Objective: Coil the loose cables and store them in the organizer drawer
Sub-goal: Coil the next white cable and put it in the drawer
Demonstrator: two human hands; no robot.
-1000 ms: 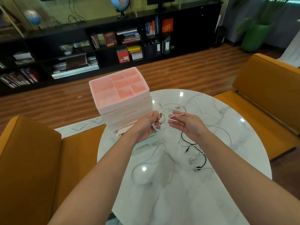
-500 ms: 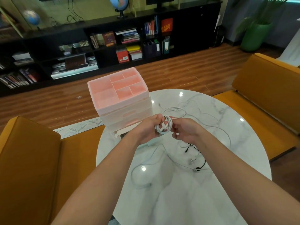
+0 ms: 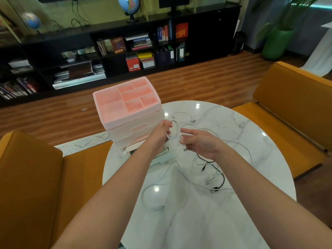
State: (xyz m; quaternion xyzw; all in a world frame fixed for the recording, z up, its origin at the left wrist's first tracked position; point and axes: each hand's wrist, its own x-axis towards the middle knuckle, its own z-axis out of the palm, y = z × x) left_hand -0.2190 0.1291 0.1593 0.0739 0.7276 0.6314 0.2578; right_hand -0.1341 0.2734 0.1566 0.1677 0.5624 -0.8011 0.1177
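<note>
White cable coil, held above the worktop between my two hands, just in front of the organizer. My left hand grips the coil's left side, fingers curled round the loops. My right hand pinches the cable's loose end, whose plug hangs at the fingertips, while its index finger points toward the coil; the other fingers are loosely bent.

Organizer: a pale plastic unit with a pink divided tray on top and drawers below, standing at the far left edge of the round marble worktop. One low drawer is pulled out beneath my left wrist; I cannot tell what it contains.

Loose cables on the worktop: a black cable lies under and near my right forearm; a white cable forms a wide loop near my left forearm, with a plug at its near end; further thin white cables trail across the far side of the worktop, behind my hands.

Surroundings: orange sofas flank the worktop on the left and right. Beyond lie a wooden floor, a low black bookshelf holding books and boxes, two globes, the larger one on top of the shelf, and a green planter at far right.
</note>
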